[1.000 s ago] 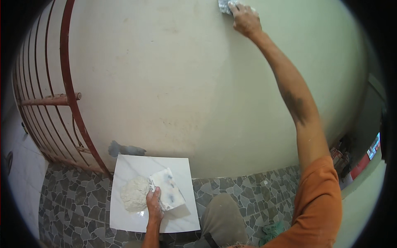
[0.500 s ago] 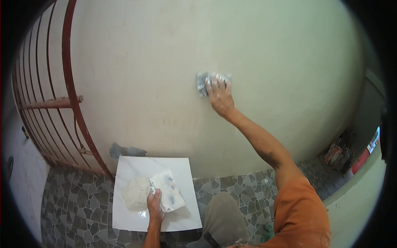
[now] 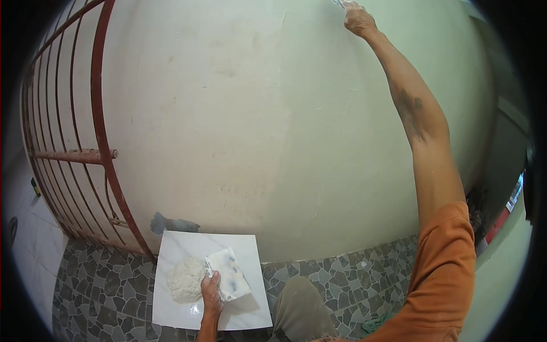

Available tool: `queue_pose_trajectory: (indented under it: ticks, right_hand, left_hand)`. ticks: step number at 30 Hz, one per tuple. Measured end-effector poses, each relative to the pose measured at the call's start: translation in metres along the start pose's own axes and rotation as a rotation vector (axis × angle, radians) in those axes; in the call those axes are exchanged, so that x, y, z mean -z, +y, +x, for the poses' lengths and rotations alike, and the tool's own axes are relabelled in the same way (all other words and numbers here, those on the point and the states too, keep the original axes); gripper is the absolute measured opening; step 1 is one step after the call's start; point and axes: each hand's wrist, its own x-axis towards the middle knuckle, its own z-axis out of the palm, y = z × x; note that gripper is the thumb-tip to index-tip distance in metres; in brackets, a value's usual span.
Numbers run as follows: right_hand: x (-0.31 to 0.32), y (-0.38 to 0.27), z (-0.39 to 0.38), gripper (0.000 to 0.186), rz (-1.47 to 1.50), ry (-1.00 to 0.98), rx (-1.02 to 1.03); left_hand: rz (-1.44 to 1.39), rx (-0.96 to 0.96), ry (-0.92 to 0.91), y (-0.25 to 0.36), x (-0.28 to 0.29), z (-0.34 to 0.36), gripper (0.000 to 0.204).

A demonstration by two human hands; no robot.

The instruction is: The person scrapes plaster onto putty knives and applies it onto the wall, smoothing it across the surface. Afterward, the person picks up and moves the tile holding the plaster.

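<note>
Gate [image 3: 99, 85]: red-brown metal bars, left side of frame; a horizontal bolt sticks out past its right upright, onto the wall side.
Floor [image 3: 102, 273]: dark grey, irregular stone pattern, across the lower frame.
Grey patch [image 3: 174, 223]: on the foot of the wall, lower left, just above the tile's upper edge.
White marbled tile [image 3: 196, 244]: lower left of centre; carries the putty mound.
Putty mound [image 3: 185, 282]: off-white, lumpy, on the tile's left half.
Left hand [image 3: 211, 293]: lower left of centre; fingers closed on the left edge of the putty plate, thumb on top.
Putty plate [image 3: 229, 275]: rectangular, white-smeared with grey-blue spots, over the tile's right half, just beside the mound; contact with the tile cannot be told.
Wall [image 3: 188, 125]: cream left of centre, smoother grey-green to the right.
Knee [image 3: 302, 308]: khaki trousers, bottom centre, right of the tile.
Spreader [image 3: 338, 3]: top edge, right of centre; only a corner shows.
Right hand [image 3: 360, 21]: fingers bent around the spreader, arm stretched up.
Green cloth [image 3: 374, 324]: on floor, lower right of centre.
Sleeve [image 3: 441, 256]: orange, lower right.
</note>
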Motion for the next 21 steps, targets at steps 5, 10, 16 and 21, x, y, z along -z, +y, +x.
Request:
queue_pose_trajectory:
  ticks: [5,10,16,21]
  right_hand:
    - [-0.051,-0.006,-0.023,0.05,0.021,0.165,0.211]
    - [-0.118,-0.022,-0.124,0.057,0.074,0.377,0.349]
    - [-0.158,-0.063,-0.284,0.054,0.102,0.27,0.412]
    - [-0.163,-0.078,-0.367,0.052,0.309,0.048,0.569]
  left_hand:
    - [0.034,-0.002,0.012,-0.009,0.005,0.007,0.033]
    - [0.032,0.008,0.024,-0.005,0.0,0.006,0.032]
    - [0.038,0.02,0.027,-0.011,0.004,0.011,0.031]
    - [0.044,0.004,0.026,-0.011,0.007,0.012,0.031]
